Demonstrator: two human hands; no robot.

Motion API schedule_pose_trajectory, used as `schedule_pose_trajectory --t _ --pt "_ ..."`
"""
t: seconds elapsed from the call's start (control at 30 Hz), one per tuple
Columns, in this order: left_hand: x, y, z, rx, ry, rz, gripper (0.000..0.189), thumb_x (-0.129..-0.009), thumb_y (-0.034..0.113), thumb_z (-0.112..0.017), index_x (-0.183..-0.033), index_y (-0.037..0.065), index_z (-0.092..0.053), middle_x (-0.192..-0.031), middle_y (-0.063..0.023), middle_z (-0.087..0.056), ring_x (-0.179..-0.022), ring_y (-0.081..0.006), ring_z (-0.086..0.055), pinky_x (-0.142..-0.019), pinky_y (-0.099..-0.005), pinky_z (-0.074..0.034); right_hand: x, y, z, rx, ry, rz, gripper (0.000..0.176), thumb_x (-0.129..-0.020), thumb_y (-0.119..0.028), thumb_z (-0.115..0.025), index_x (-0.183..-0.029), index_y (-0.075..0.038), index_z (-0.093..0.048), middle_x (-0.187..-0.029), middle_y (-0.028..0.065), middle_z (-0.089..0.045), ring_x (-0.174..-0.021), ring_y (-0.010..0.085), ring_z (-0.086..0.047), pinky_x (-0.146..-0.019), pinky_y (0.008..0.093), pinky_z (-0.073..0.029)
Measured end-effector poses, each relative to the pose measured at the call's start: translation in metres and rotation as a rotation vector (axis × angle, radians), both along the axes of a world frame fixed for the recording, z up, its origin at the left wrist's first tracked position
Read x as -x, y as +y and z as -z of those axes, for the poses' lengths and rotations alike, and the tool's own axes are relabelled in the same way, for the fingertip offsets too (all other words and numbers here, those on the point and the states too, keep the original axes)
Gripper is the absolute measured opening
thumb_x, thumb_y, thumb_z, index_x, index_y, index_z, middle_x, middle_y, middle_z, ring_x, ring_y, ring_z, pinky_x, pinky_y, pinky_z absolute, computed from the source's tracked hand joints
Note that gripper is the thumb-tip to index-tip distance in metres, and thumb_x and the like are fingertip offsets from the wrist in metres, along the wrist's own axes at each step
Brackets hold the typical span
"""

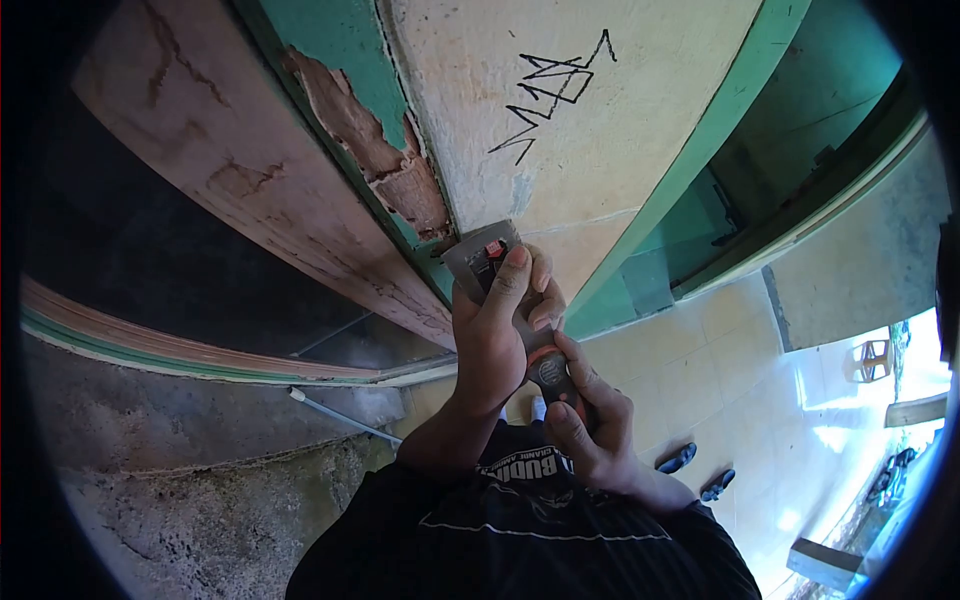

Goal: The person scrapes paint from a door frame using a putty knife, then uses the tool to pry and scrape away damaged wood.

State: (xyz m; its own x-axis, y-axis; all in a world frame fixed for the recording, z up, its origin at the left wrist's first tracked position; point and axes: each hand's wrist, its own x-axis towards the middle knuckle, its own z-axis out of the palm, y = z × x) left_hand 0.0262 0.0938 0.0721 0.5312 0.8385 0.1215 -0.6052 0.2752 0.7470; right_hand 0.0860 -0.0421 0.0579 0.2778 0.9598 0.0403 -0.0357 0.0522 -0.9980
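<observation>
Fingers (508, 285) on scraper (549, 372), near frame (408, 190) edge, floor (690, 360) below

**Black zigzags (541, 97) on cream wall (660, 90)**

Eleven o'clock: green paint (335, 35) around brown wood (352, 120). Centre: grey blade (463, 262) with black-and-red label (492, 252), black handle (552, 372) with orange accents. Six o'clock: black shirt (540, 565), white lettering (520, 466). Four o'clock: black sandals (677, 458).

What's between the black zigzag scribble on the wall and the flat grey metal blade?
Just cream wall with a small, pale bluish patch lies between the scribble and the blade; the head view shows it.
</observation>
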Motion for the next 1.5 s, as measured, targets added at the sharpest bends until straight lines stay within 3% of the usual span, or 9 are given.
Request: schedule_pose_trajectory --t 0.17,0.37,0.47,0.53,0.67,0.77,0.83,1.17,1.5 --pt "-0.003 0.003 -0.005 0.005 -0.003 -0.034 0.021 -0.096 0.019 -0.044 -0.08 0.005 -0.045 -0.072 -0.0025 -0.044 -0.049 -0.0083 -0.04 -0.043 -0.0252 -0.037 0.002 0.004 0.003 -0.044 -0.021 0.026 0.054 -0.09 -0.008 -0.051 -0.138 0.006 -0.03 -0.095 0.0148 -0.062 -0.082 0.0094 -0.053 -0.075 0.023 -0.042" --pt "0.001 0.003 -0.01 -0.05 -0.036 0.036 0.025 -0.094 0.023 -0.05 -0.077 0.005 -0.047 -0.069 -0.0015 -0.045 -0.051 -0.0083 -0.041 -0.047 -0.0221 -0.031 0.009 0.005 -0.002 -0.105 -0.041 0.074 0.053 -0.091 -0.009 -0.05 -0.138 0.007 -0.029 -0.104 0.0189 -0.062 -0.091 0.0134 -0.055 -0.081 0.0251 -0.042" --pt "0.007 0.004 -0.007 -0.016 -0.026 0.02 0.026 -0.094 0.023 -0.05 -0.076 0.004 -0.047 -0.067 -0.0011 -0.045 -0.051 -0.0081 -0.04 -0.048 -0.0221 -0.031 0.016 0.005 -0.001 -0.111 -0.034 0.055 0.053 -0.092 -0.009 -0.049 -0.138 0.007 -0.029 -0.094 0.0123 -0.063 -0.082 0.0103 -0.054 -0.075 0.0226 -0.042" --pt "0.009 0.004 -0.013 -0.024 -0.009 0.026 0.026 -0.094 0.023 -0.05 -0.076 0.004 -0.047 -0.068 -0.0009 -0.045 -0.052 -0.0083 -0.04 -0.048 -0.0221 -0.03 0.023 0.006 -0.004 -0.119 0.153 0.038 0.059 -0.094 -0.016 -0.048 -0.14 0.007 -0.021 -0.067 -0.0031 -0.047 -0.053 0.0028 -0.038 -0.051 0.018 -0.032" --pt "0.014 0.007 -0.012 -0.006 0.003 0.143 0.026 -0.094 0.023 -0.05 -0.076 0.004 -0.047 -0.069 -0.001 -0.045 -0.052 -0.0085 -0.04 -0.049 -0.0224 -0.03 0.027 0.005 -0.01 -0.103 0.176 0.055 0.059 -0.094 -0.015 -0.048 -0.14 0.007 -0.021 -0.067 -0.0024 -0.048 -0.053 0.0028 -0.038 -0.051 0.0181 -0.031" --pt "0.015 0.007 -0.009 -0.015 0.003 0.106 0.026 -0.094 0.023 -0.05 -0.076 0.004 -0.047 -0.071 -0.0014 -0.045 -0.052 -0.0085 -0.039 -0.049 -0.0227 -0.03 0.033 0.007 -0.005 -0.109 0.17 0.098 0.058 -0.093 -0.015 -0.048 -0.14 0.007 -0.021 -0.067 -0.0022 -0.048 -0.053 0.0027 -0.038 -0.051 0.018 -0.03" --pt "0.016 0.007 -0.012 0.004 0.042 0.074 0.025 -0.094 0.022 -0.05 -0.077 0.004 -0.046 -0.07 -0.0014 -0.045 -0.052 -0.0085 -0.039 -0.049 -0.023 -0.03 0.033 0.004 -0.008 -0.039 0.167 0.077 0.055 -0.093 -0.01 -0.049 -0.14 0.004 -0.026 -0.073 -0.0029 -0.049 -0.063 0.0029 -0.041 -0.059 0.017 -0.034" --pt "0.01 0.005 0.003 0.068 -0.016 0.12 0.023 -0.094 0.021 -0.05 -0.079 0.005 -0.046 -0.071 -0.0012 -0.045 -0.052 -0.0085 -0.039 -0.048 -0.022 -0.03 0.026 0.0 0.001 -0.015 0.239 0.057 0.055 -0.092 -0.01 -0.049 -0.14 0.004 -0.027 -0.071 -0.0034 -0.049 -0.063 0.0029 -0.042 -0.059 0.0168 -0.034" --pt "0.001 0.007 -0.002 -0.031 -0.028 0.045 0.023 -0.094 0.022 -0.051 -0.079 0.006 -0.046 -0.07 -0.0013 -0.046 -0.051 -0.0084 -0.04 -0.047 -0.0225 -0.031 0.013 0.009 0.008 -0.082 0.098 0.07 0.053 -0.091 -0.008 -0.05 -0.139 0.003 -0.03 -0.07 -0.0022 -0.048 -0.062 0.0032 -0.041 -0.059 0.0179 -0.035"
